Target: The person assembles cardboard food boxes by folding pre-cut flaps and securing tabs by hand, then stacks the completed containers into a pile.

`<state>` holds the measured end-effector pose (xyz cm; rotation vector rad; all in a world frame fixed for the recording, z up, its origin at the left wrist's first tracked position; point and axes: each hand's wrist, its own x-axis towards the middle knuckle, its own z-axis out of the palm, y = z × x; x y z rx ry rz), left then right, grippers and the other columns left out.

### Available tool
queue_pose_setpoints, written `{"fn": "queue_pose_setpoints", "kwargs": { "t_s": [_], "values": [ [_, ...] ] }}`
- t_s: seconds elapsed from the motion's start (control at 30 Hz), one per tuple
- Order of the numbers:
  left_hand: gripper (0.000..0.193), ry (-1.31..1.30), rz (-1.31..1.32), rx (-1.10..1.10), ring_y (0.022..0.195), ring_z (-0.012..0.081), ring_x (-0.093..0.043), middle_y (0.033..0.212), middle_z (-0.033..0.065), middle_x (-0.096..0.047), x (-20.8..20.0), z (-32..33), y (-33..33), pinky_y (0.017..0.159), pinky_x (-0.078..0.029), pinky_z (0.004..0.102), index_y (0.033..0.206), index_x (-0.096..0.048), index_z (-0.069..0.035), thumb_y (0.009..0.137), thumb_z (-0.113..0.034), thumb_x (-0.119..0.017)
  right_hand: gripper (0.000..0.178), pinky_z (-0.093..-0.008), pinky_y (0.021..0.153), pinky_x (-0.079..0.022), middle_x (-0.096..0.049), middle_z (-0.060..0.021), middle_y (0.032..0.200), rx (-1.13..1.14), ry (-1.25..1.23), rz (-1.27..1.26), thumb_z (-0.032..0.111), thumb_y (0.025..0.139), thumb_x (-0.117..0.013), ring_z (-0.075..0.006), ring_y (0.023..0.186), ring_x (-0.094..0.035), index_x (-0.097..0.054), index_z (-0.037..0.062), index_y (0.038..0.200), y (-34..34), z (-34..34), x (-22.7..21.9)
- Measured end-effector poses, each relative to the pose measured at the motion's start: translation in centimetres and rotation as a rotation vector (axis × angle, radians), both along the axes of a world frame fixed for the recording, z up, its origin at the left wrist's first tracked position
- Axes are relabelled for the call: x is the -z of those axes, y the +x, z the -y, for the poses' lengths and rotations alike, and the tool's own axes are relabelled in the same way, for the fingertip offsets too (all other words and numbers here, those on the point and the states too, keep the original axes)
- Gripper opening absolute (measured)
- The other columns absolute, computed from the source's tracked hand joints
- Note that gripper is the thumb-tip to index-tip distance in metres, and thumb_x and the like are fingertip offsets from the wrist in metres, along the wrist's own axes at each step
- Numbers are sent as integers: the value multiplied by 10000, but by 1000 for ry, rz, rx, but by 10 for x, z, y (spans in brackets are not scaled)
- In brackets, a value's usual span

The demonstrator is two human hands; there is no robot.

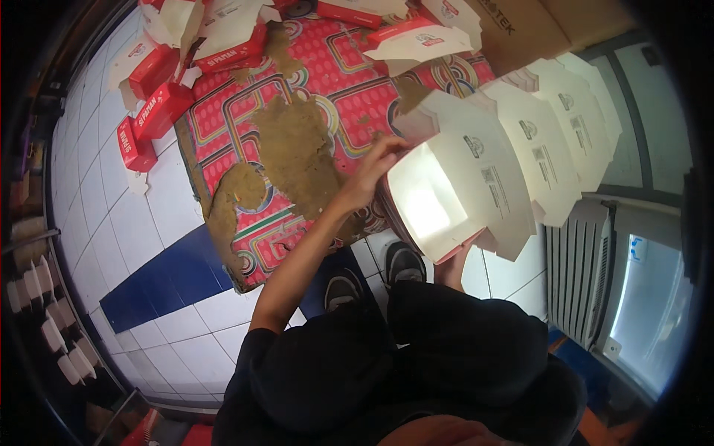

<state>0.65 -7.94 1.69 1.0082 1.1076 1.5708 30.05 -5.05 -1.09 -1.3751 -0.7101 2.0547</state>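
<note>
Holding an open box [428,197], white inside with some red along its outer edge, a person looks down at it just right of the middle of the view. The left hand [372,172] reaches up from the lower left with its fingers bent against the far left edge of the box, holding it there. The right hand [452,271] is at the near lower corner, mostly hidden beneath the box, so I cannot tell how its fingers are placed. Bright light fills the inside of the box. Behind it, toward the upper right, runs a row of white boxes [539,152], their printed flaps overlapping. Below the hands are 2 dark shoes [342,288] and the person's black trousers [468,334]. Ahead on the floor [178,189], which is white tile with a blue strip [167,279], lies a worn pink patterned mat [357,93] with large brown patches. Red boxes [163,108] with white flaps lie at its upper left, and more boxes [420,44] lie along its far edge. A brown carton [513,30] stands at the upper right. At the right are a slatted grey panel [579,271] and a lit glass door [647,312].
</note>
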Motion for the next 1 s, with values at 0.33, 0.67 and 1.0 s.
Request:
{"fn": "queue_pose_setpoints", "kwargs": {
  "t_s": [0.33,0.67,1.0],
  "values": [
    [737,-367,-656,-404,1274,374,-547,1359,218,-558,-4,-55,-92,1059,-443,439,1366,-465,12,817,-334,-813,303,-432,799,-547,-524,-99,1105,34,-76,172,283,976,-585,-260,961,-597,-475,83,1175,24,-1,22],
    [873,-170,-412,-647,1165,328,-654,1232,228,-668,77,-213,-135,978,-516,417,1414,-422,25,730,-254,-888,180,-271,570,-425,-507,-8,829,240,503,1077,255,1038,-522,-120,694,-499,-567,85,998,225,-1,-65],
    [493,-544,-147,-806,866,149,-653,1052,96,-699,62,10,-178,759,-520,287,1231,-632,45,902,-296,-767,518,-358,908,-527,-692,-232,1210,-832,1698,1055,312,971,-648,-303,1067,-691,-579,-60,1325,-256,-401,-249]
  ]
}}
